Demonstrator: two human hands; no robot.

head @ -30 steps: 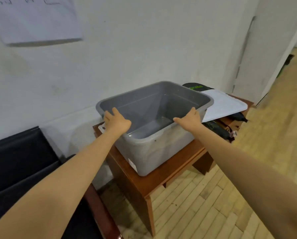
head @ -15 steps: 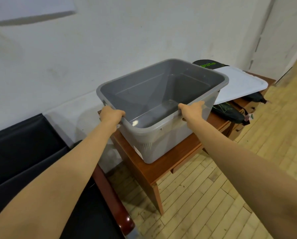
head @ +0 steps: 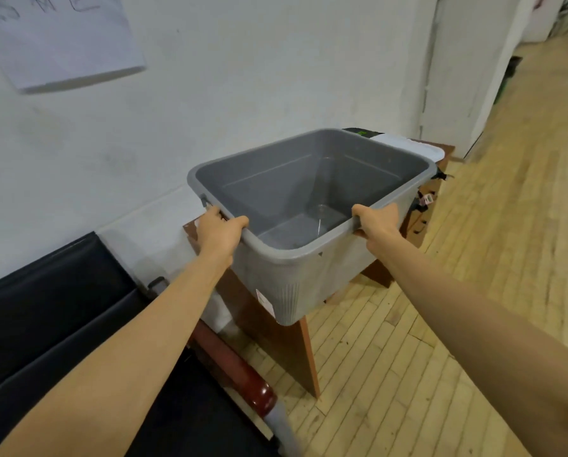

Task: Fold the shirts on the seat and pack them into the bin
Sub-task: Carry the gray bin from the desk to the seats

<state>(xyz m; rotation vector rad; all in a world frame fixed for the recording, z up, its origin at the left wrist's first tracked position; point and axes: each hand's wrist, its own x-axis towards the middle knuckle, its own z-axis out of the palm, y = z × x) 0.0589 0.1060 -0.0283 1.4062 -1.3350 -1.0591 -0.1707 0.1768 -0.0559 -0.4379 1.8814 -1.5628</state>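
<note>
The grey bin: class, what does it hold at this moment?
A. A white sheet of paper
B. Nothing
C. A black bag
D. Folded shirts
B: the bin shows only its own bare grey floor and walls, while the left hand and the right hand grip its near rim.

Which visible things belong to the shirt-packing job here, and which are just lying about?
Job: gray bin, its rim gripped by left hand and right hand; black seat. No shirts in view.
Lying about: wooden table, white board, black bag with green print, paper sheet on the wall.
</note>
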